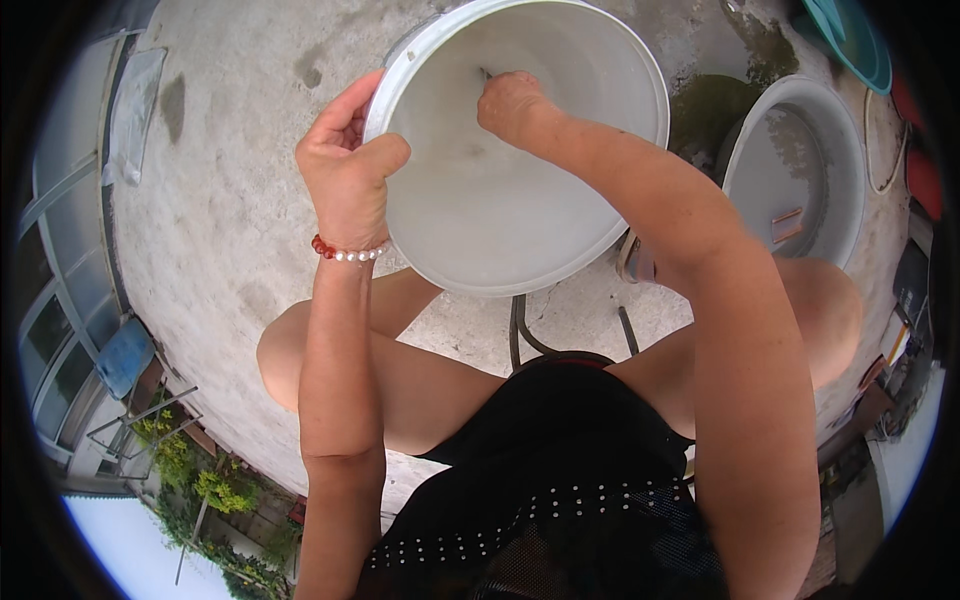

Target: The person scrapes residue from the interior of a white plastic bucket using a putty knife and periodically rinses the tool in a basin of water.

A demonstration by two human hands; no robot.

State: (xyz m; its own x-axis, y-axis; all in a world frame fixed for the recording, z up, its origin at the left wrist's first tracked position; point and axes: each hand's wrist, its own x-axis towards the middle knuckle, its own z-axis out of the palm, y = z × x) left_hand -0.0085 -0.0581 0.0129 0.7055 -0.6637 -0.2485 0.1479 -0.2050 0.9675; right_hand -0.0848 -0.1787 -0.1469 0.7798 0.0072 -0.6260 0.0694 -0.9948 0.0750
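A large white plastic tub [487,232] tilts with its round mouth towards me, in front of my knees. Its inner wall looks cloudy, with faint brownish smears. My left hand [349,154] grips the rim at the left side, thumb over the inside and fingers around the outside. A bracelet of red and white beads [352,253] circles that wrist. Inside the tub, my right hand [517,109] is closed near the far wall. The dark tip of a small thin object [485,73] pokes out past its fingers; the rest is hidden in the fist.
Right of the tub stands a grey basin [844,180] with water and a small copper-coloured item [787,225] in it. A teal plastic basin [862,45] lies beyond. Wet patches mark the concrete floor [225,165]. Dark metal legs [517,330] show below the tub.
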